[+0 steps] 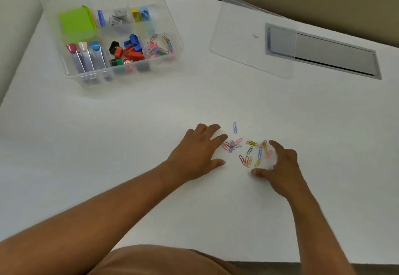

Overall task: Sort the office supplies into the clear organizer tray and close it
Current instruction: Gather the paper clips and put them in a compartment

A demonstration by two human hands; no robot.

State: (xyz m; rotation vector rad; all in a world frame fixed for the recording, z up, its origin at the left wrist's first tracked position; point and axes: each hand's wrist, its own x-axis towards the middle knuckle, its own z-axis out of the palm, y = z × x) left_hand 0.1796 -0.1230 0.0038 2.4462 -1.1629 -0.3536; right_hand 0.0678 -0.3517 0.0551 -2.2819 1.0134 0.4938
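1. Both hands flanked the loose paper clips [248, 151] at lower centre of the desk [129, 123]; the gathering step was in hand.
2. Left hand [198, 153] lay flat, fingers spread; right hand [278, 166] cupped wide, holding nothing.
3. Next, I'd judge: sweep clips together, pinch, and carry them to the organizer tray [112, 32], upper left.
4. Lid [248, 37] lay apart, upper right.
5. No readable writing.

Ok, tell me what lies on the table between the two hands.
In the head view, loose coloured paper clips lie scattered on the table between the left hand and right hand.
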